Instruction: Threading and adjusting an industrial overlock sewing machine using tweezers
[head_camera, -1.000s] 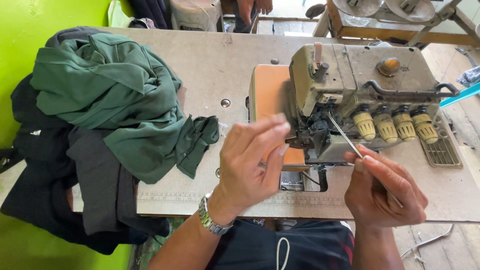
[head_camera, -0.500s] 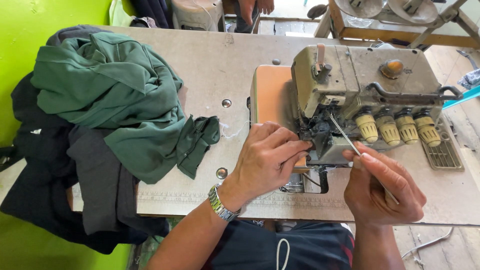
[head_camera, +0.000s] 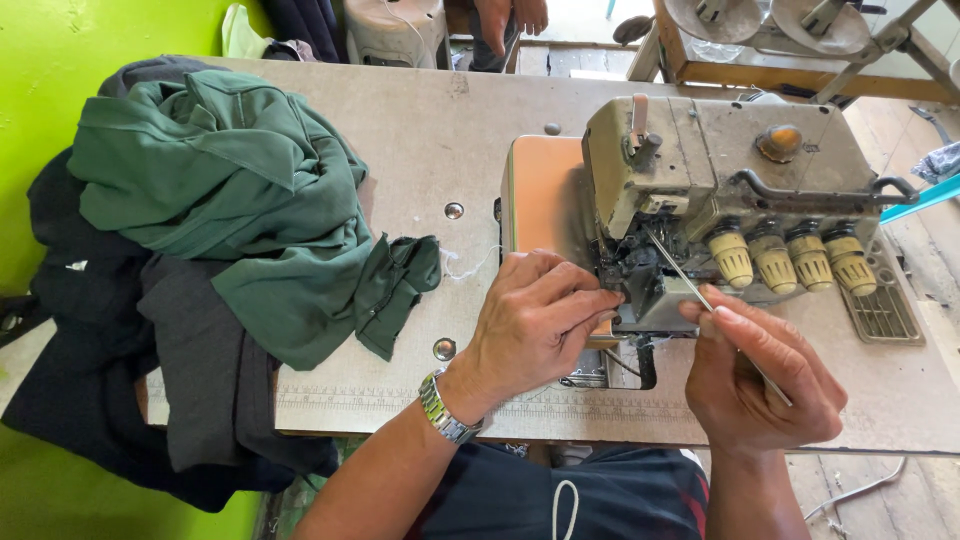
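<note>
Worn grey table, far-right overlock machine: threading under way, right hand pinching tweezers, left hand fingers together at needle area; steady tip placement needed next.

No packages, signs or screens show in this view. The nearest thing to a label is a small dark marking on the top face of the beige sewing machine, just right of its orange knob; it is too small to make out. Along the near edge of the worktop runs a pale printed ruler strip with fine tick marks, partly hidden by the forearms.
</note>
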